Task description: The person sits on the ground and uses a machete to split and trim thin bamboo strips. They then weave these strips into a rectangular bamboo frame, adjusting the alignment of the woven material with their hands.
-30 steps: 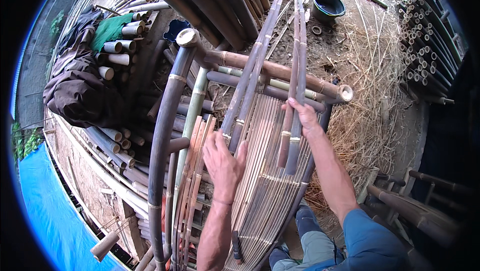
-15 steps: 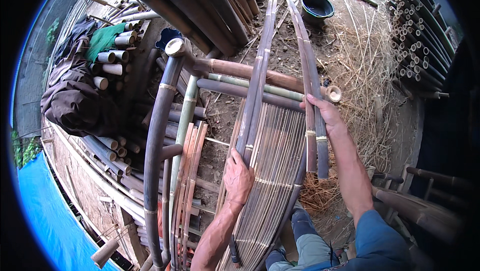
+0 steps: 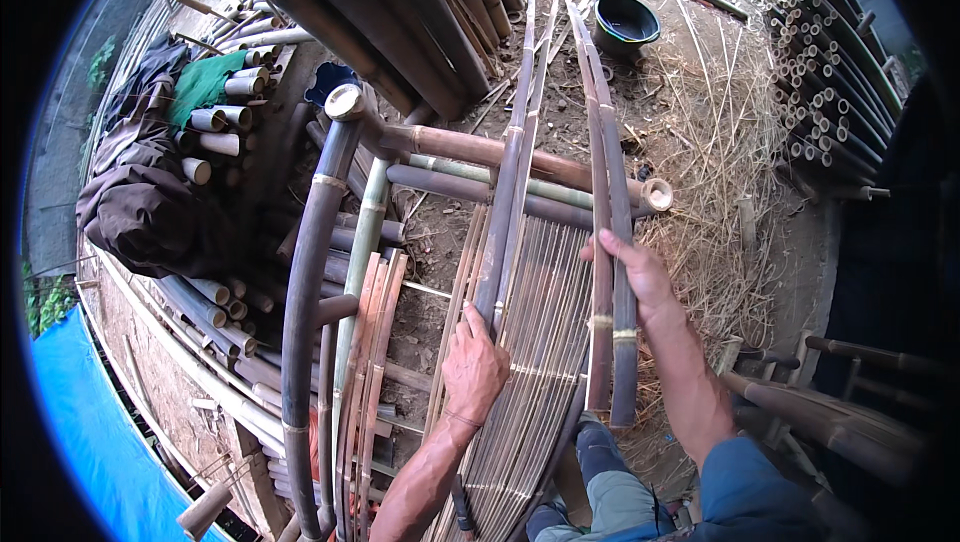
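Between right fingers (image 3: 588, 251), bamboo strips (image 3: 601, 287)

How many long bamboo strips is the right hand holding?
2: a brown strip and, to its right, a dark grey strip, both in the right hand. I see no others there.

The seat (image 3: 548, 322) is striped tan; strips (image 3: 600, 192) over it, dark brown, cream-ringed; tarp (image 3: 110, 422) left of it, bright blue.

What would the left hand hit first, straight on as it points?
Past the bamboo strips at its fingers, the left hand would likely meet the dark crossrail, though depth is unclear.
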A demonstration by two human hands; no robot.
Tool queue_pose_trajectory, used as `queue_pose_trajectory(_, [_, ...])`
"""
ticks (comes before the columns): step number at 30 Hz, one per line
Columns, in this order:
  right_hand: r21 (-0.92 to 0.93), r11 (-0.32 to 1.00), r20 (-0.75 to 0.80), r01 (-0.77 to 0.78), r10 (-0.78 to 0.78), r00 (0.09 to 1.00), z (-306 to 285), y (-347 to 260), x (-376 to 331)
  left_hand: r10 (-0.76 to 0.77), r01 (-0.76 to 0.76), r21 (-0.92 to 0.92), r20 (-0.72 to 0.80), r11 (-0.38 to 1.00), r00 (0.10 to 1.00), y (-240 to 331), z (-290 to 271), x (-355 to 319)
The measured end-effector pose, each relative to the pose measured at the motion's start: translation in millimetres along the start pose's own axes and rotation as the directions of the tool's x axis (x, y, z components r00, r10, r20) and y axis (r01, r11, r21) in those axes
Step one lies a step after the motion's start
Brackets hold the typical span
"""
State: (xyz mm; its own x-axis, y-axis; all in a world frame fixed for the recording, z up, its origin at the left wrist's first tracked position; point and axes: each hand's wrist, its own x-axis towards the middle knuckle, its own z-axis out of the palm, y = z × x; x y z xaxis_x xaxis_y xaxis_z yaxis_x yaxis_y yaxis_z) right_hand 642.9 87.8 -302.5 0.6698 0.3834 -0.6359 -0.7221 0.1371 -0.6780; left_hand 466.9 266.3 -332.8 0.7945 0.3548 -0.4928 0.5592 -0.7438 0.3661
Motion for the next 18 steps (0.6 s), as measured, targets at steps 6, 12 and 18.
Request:
queue_pose_trajectory(6, [-0.024, 0.997, -0.100, -0.068, 0.065, 0.993, -8, 31, -5, 0.235, -0.271, -0.108, -0.267, 0.957, 0.935, 38, -34, -45])
queue_pose_trajectory(12, [-0.075, 0.997, -0.105, -0.006, -0.002, 0.994, 2, 58, 6, 0.159, 0.451, -0.839, 0.511, 0.303, 0.845, 78, -14, -52])
queue_pose_trajectory(18, [-0.078, 0.994, -0.141, 0.073, -0.084, 0.986, 23, 55, -13, 0.134, 0.132, -0.843, 0.233, 0.522, 0.963, 63, -7, -65])
